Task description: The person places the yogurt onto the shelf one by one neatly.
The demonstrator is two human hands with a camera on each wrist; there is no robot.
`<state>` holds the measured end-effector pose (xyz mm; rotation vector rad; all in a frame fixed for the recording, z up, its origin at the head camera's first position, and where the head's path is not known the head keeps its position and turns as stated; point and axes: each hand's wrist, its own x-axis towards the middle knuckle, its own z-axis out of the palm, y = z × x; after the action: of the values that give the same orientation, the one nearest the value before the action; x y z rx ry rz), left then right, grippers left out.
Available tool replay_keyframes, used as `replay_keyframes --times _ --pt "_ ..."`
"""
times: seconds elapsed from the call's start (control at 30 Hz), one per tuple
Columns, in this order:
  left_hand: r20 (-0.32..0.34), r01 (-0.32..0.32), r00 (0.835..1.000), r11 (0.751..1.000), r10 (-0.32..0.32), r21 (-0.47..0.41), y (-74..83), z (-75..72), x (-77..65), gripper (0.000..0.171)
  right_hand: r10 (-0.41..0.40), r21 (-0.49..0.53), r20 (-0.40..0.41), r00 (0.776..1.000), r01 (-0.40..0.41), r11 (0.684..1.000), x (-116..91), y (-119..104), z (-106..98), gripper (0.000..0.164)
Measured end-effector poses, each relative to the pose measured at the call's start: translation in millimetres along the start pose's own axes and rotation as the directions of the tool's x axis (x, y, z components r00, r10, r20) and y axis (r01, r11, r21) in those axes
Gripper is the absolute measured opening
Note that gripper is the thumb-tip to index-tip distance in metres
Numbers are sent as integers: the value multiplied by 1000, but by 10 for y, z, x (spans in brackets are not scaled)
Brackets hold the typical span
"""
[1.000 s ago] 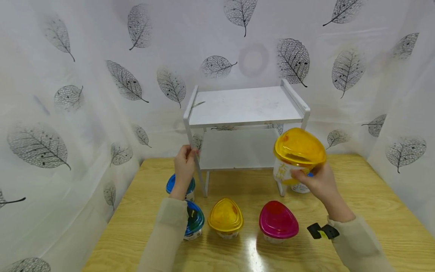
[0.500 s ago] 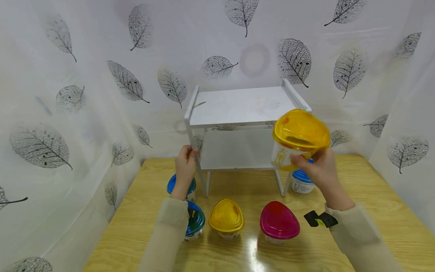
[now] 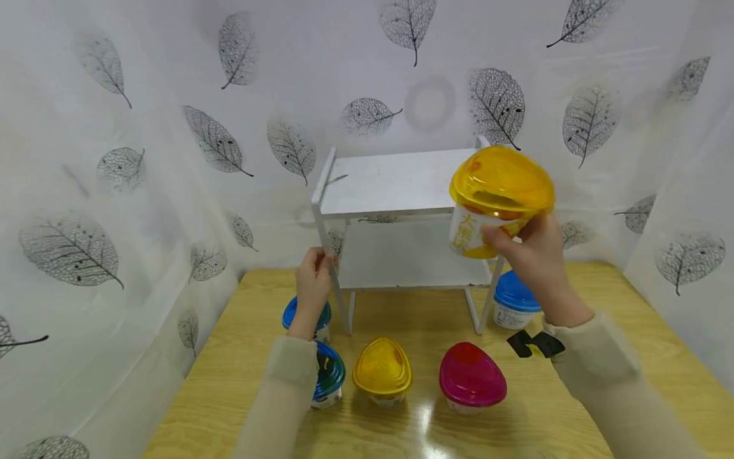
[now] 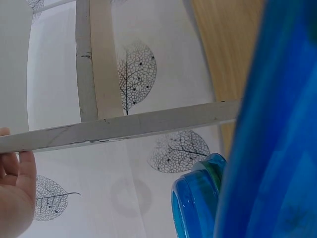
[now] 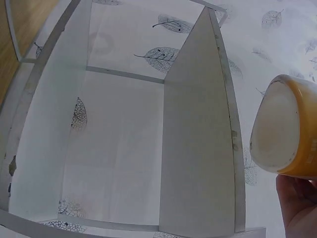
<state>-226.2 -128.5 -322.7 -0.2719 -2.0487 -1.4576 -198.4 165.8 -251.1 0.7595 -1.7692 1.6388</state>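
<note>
My right hand (image 3: 539,268) grips a tub with a yellow lid (image 3: 501,182) and a white label, thumb on its near side. The tub is in the air, in front of the right end of the white two-tier shelf (image 3: 395,185), near top-board height. Its pale base (image 5: 275,126) shows in the right wrist view. With curled fingers my left hand (image 3: 313,284) holds the shelf's left front post; the left wrist view shows those fingers (image 4: 26,168) at the post (image 4: 138,126). Both shelf boards are bare where visible.
On the wooden table (image 3: 218,382) stand a second yellow-lidded tub (image 3: 382,368), a pink-lidded tub (image 3: 471,376) and a blue-lidded tub (image 3: 516,293) by the right legs. Two more blue-lidded tubs stand left, including the nearer blue-lidded tub (image 3: 329,373), partly behind my left arm. Leaf-patterned sheeting (image 3: 166,191) surrounds the table.
My right hand has raised the yellow-lidded tub from beside the lower board to about the top board, uncovering the blue-lidded tub behind it. My left hand stays on the post.
</note>
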Motion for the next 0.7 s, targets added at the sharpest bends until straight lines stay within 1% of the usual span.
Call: replay_keyframes --times 0.07,0.1,0.2,0.33,0.4,0.5,0.63,0.7 --pt "0 -9 1000 1000 9 -10 -18 4 2 8 9 -42 -9 1000 -10 999 56 -27 22 49" --pt "3 -15 1000 1000 15 -9 -35 7 5 8 5 -43 -12 1000 -6 999 86 -36 33 49" --pt "12 -15 1000 1000 16 -16 -180 28 34 8 -3 -29 -16 1000 3 1000 180 -46 68 48" --pt "12 6 1000 1000 -6 -13 -365 50 71 9 -3 -10 -11 1000 3 1000 306 -42 118 48" --pt "8 0 1000 1000 0 -10 -382 49 67 9 10 -43 -12 1000 -10 999 358 -34 139 49" --pt "8 8 1000 1000 -8 -7 -217 24 31 9 41 -96 -6 999 -41 995 427 -16 168 50" --pt "10 28 1000 1000 -28 -14 1 -5 -14 11 81 -143 3 997 -79 987 516 18 205 50" --pt "5 22 1000 1000 -22 -14 2 -2 -16 12 103 -160 7 995 -101 982 557 35 223 50"
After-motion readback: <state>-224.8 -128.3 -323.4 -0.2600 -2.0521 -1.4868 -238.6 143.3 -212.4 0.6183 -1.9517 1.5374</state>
